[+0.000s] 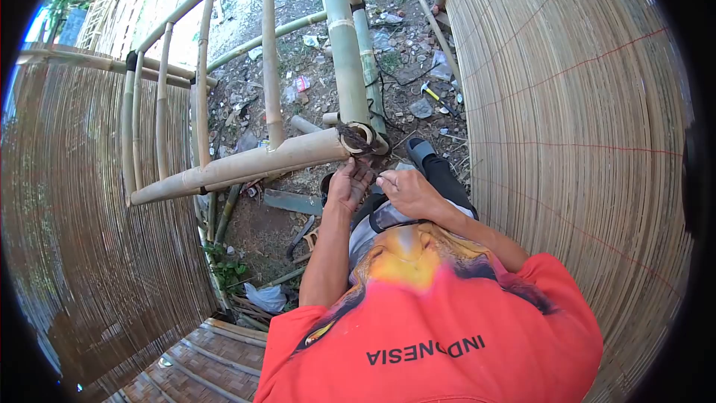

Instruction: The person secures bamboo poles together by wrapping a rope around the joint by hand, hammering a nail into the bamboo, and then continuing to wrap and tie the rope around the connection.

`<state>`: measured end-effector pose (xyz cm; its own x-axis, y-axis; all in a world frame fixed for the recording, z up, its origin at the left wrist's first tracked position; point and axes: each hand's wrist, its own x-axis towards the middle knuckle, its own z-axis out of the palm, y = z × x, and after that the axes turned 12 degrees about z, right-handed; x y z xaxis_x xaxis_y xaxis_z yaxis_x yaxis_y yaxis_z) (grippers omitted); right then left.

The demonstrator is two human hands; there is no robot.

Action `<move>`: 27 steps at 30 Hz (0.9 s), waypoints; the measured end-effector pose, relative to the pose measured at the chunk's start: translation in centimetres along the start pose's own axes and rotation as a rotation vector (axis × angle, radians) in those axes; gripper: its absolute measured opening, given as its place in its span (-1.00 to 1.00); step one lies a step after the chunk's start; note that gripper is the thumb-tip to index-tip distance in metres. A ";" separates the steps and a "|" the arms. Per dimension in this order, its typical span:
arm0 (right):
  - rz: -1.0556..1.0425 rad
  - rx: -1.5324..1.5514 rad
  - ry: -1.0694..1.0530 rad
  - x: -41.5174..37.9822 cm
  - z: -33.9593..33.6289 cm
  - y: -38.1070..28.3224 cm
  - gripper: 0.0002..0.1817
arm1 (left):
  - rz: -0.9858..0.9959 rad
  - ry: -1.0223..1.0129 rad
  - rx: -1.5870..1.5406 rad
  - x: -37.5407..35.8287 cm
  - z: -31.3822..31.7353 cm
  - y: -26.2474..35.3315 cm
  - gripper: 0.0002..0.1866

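Note:
Dark fibre cord (355, 136) is lashed round the corner where a thick horizontal bamboo pole (261, 162) meets an upright bamboo post (344, 52). My left hand (346, 188) is raised just under this joint, with its fingers curled together close to the lashing. What they grip is hidden. Beside it, on the right, my right hand (409, 192) is closed in a pinch, apparently on a thin dark end of the cord. The cut, hollow end of a bamboo piece shows at the joint above both hands.
Woven slat walls (567, 119) rise close on the right and on the left. A bamboo railing (201, 82) stands ahead. A hammer (438, 97) lies on the littered ground beyond the joint. A curved blade (301, 236) lies below left, near a grey board (292, 201).

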<state>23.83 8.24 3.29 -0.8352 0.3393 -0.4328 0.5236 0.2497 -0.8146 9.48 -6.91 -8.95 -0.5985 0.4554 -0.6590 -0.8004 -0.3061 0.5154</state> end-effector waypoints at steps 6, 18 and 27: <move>0.024 -0.015 -0.041 1.4 -2.7 -0.1 -0.63 | 0.044 0.095 -0.032 -0.4 1.2 -0.3 -0.82; 0.097 0.031 -0.174 3.2 -5.2 -0.2 -0.64 | 0.095 0.093 0.118 -2.2 3.3 1.0 -0.80; -0.123 -0.207 -0.244 1.7 1.0 -3.6 -0.65 | -0.003 -0.066 -0.289 -1.2 -1.5 0.6 -0.75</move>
<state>20.29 7.03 5.12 -0.8966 0.0746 -0.4364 0.4188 0.4628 -0.7813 9.64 -8.92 -8.69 -0.6004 0.5068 -0.6186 -0.7839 -0.5261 0.3298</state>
